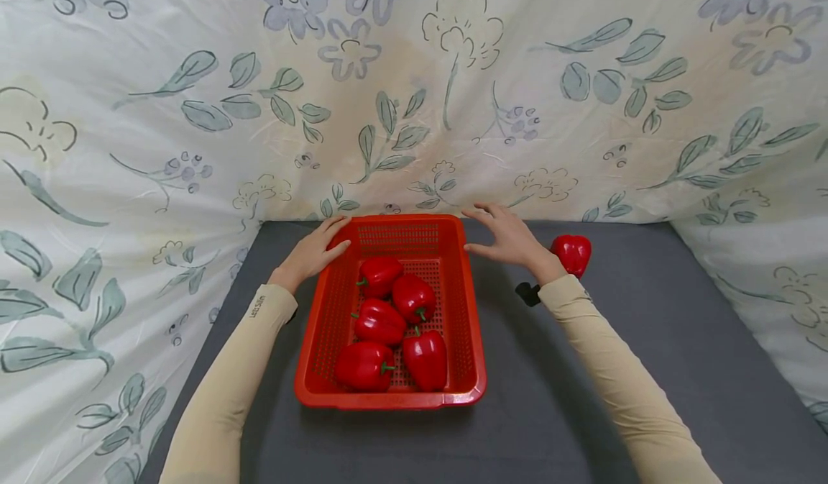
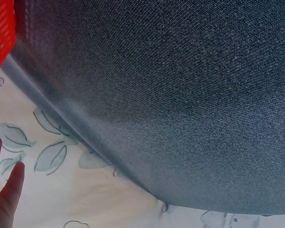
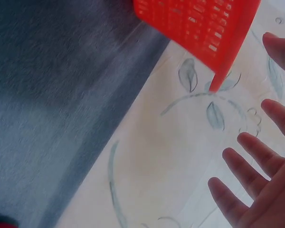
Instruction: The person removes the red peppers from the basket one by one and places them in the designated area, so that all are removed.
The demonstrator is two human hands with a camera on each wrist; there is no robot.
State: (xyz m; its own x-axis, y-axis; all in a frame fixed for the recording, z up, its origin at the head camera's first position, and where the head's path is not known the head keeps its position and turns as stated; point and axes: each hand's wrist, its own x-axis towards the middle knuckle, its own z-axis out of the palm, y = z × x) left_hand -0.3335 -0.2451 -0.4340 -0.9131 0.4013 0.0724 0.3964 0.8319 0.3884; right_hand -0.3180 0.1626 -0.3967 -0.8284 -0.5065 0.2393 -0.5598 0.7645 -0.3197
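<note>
A red plastic basket (image 1: 475, 326) with perforated walls stands on the dark grey table. Several shiny red bell peppers (image 1: 414, 298) with green stems lie inside it. At the basket's far left corner is my left hand (image 1: 313, 250), fingers stretched toward the rim; whether it touches cannot be told. My right hand (image 1: 504, 238) hovers just off the far right corner, its fingers spread and straight, holding nothing. In the right wrist view a gap shows between those fingers and the basket wall (image 3: 190, 28). Another red bell pepper (image 1: 572, 254) sits on the table, partly behind the right wrist.
The grey tabletop (image 1: 647, 340) extends to the right of the basket and in front of it. A white cloth (image 1: 401, 110) with flowers and leaves hangs behind the table's far edge and along both sides. A black wrist camera (image 1: 527, 294) juts from the right wrist.
</note>
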